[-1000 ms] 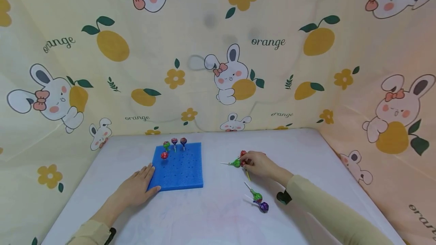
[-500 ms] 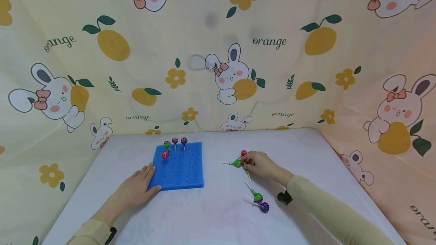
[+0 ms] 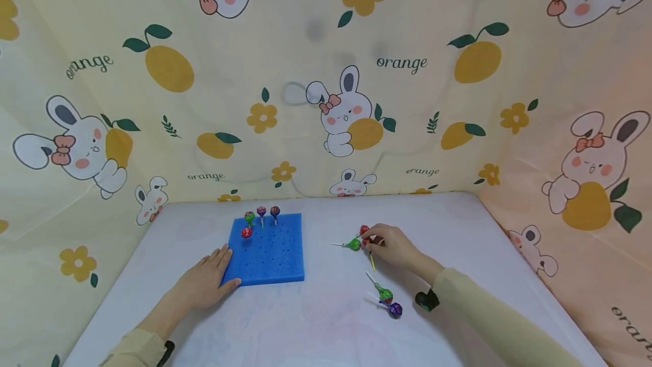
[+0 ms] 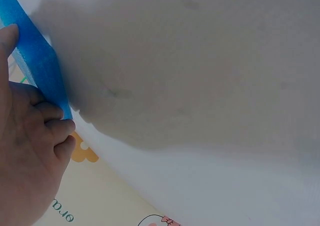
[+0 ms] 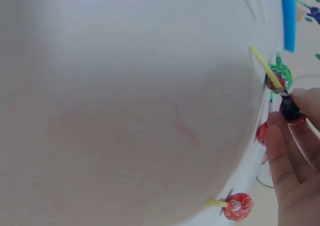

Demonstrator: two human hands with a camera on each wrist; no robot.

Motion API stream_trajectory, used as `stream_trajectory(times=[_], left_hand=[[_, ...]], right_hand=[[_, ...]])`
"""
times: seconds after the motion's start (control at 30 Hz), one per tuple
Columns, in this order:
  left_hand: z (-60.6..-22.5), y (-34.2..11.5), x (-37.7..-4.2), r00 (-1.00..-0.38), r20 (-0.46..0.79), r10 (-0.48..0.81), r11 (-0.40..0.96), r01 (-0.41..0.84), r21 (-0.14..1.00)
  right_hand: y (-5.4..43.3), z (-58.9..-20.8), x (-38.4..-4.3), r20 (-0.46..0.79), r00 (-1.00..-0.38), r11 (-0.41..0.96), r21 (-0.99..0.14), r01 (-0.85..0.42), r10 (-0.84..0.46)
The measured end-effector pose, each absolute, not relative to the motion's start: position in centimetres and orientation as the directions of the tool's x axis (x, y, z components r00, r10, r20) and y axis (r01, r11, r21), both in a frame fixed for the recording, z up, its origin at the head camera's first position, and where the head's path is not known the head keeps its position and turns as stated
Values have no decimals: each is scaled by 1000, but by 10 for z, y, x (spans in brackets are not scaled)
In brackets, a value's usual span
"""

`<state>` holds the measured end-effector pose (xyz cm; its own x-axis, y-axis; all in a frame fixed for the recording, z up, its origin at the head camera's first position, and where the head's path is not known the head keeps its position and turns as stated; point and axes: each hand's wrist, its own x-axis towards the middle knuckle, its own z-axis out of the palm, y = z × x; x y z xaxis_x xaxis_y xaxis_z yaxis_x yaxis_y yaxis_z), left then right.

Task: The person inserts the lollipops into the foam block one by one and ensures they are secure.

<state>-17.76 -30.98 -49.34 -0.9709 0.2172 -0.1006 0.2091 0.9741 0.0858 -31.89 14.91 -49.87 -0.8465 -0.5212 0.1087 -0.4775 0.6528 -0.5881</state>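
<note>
My left hand (image 3: 204,282) rests against the left side of the blue foam block (image 3: 265,254), fingers straight along its edge and thumb at the near corner. Several lollipops stand upright in the block's back left, among them a red lollipop (image 3: 247,233) and a green lollipop (image 3: 249,217). Over to the right, my right hand (image 3: 391,245) pinches a dark red lollipop (image 5: 291,111) with a yellow stick between thumb and fingertips. Right beside the fingers lie a green lollipop (image 3: 353,244) and a red lollipop (image 3: 364,229).
Nearer on the white table (image 3: 316,321) lie another green lollipop (image 3: 383,293) and a purple lollipop (image 3: 394,310). One more red lollipop (image 5: 238,206) shows low in the right wrist view. Rows of small holes dot the foam block. A patterned cloth (image 3: 285,61) hangs behind.
The right hand has shifted slightly, its knuckles a little higher, with the fingers still at the same cluster of lollipops. The left hand and foam block look unchanged.
</note>
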Motion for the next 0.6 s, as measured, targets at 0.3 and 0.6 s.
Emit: stream_trajectory(times=[0.3,0.6], left_hand=[[-494,-310,-178,-971,-104,214,976,207,73],[-493,-310,-179,-970,-104,219,975,213,67]], right_hand=[[153,-497,-313,209,-827,588,-614,-527,-523],[150,-491,-305,226,-845,542,-681,-492,-484]])
